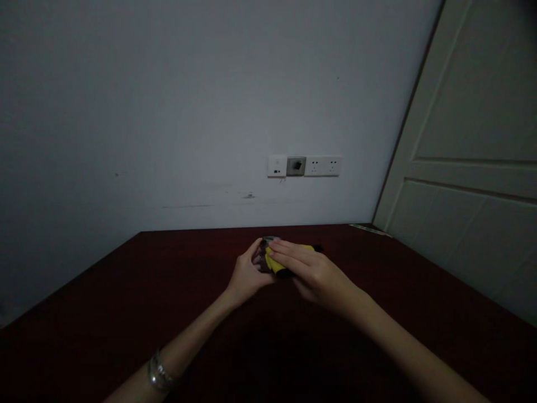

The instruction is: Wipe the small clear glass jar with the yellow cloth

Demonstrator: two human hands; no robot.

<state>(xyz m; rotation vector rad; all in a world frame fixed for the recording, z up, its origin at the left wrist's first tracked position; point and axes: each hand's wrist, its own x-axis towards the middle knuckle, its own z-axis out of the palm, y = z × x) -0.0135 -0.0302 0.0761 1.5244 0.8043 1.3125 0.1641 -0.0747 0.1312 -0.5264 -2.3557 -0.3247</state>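
Observation:
My left hand (245,275) is curled around a small dark brownish object with a shiny grey top (263,258), most of it hidden. A yellow cloth with black edges (276,265) lies against that object's right side. My right hand (316,273) grips the cloth, fingers together and pressed flat over it toward the left hand. A bit of the cloth's yellow and a black end stick out behind the right knuckles. Both hands are held close together over the dark red tabletop (188,313). Dim light keeps the held object's kind unclear.
The tabletop reaches back to a pale wall (188,112) with scuff marks. Wall sockets and switch plates (323,166) sit above its far edge. On the right stands a light panelled door (474,184). A thin pale strip (369,229) lies at the far right corner.

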